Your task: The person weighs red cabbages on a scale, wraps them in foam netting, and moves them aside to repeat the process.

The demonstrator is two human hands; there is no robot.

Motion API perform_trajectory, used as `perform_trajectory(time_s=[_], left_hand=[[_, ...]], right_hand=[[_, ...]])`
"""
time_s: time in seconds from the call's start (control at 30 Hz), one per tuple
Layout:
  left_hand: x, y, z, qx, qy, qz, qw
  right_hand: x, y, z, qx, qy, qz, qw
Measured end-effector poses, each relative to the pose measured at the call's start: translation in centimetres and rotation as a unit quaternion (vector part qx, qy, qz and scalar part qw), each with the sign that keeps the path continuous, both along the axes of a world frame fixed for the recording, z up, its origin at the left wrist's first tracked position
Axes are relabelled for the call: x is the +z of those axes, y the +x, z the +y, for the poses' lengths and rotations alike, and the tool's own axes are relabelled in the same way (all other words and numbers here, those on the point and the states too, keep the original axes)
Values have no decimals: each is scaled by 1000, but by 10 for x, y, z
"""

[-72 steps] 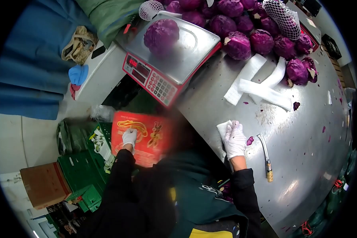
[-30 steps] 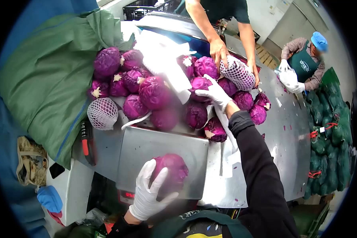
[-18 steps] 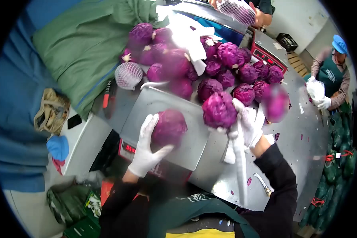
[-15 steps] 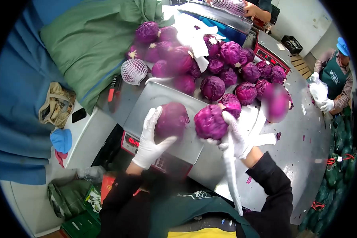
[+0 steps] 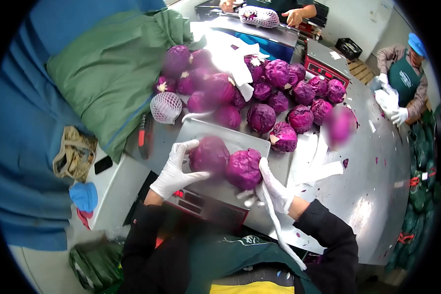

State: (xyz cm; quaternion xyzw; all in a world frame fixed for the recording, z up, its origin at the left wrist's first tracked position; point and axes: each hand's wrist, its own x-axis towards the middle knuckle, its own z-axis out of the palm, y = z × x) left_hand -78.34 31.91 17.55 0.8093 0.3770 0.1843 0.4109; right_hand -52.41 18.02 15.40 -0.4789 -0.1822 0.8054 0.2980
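Observation:
A red cabbage [image 5: 209, 156] sits over the metal pan of a weighing scale [image 5: 210, 126]. My left hand [image 5: 174, 171], in a white glove, cups its left side, with the fingers behind and the thumb in front. My right hand [image 5: 278, 188], also gloved, grips a second red cabbage [image 5: 244, 169] from the right. Both cabbages are side by side above the pan, touching or nearly so. A long white strip [image 5: 277, 225] hangs from my right hand towards my apron. The scale's red display [image 5: 179, 194] is partly hidden by my left wrist.
Several red cabbages [image 5: 260, 118] lie behind the pan, with one in a white net [image 5: 166, 108]. White strips [image 5: 323, 171] lie at right. A red-handled knife [image 5: 142, 137] is beside a green sack [image 5: 112, 73]. Two co-workers [image 5: 409, 78] stand beyond, one by another scale [image 5: 327, 63].
My right hand has brought its cabbage left and down, over the pan beside the other one. My left hand stays at its cabbage. A co-worker's netted item now lies on the far surface.

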Motion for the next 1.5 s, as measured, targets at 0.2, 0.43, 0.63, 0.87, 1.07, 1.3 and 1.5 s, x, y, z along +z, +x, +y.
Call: perform_trajectory(time_s=[0.2,0.43,0.63,0.87,1.07,1.3,1.5], left_hand=[[-13,-3,51,-188,6,-57,980],[-24,-2,68,-260,-58,-115,957],[-29,-12,91,-302,-7,-77,950],[-42,-22,97,-294,-151,-166,929],[-43,-26,88,-269,-224,-198,916],[-48,-12,83,-272,-181,-221,919],[-40,-20,86,-297,-148,-191,924]], right_hand=[[11,-8,3,-107,58,-253,960],[11,-43,6,-256,84,-253,929],[16,-61,9,-252,83,-300,916],[2,-66,-24,-312,3,-295,903],[2,-73,-21,-331,9,-308,892],[-41,-64,6,-318,189,-441,818],[18,-95,-11,-329,98,-379,859]])
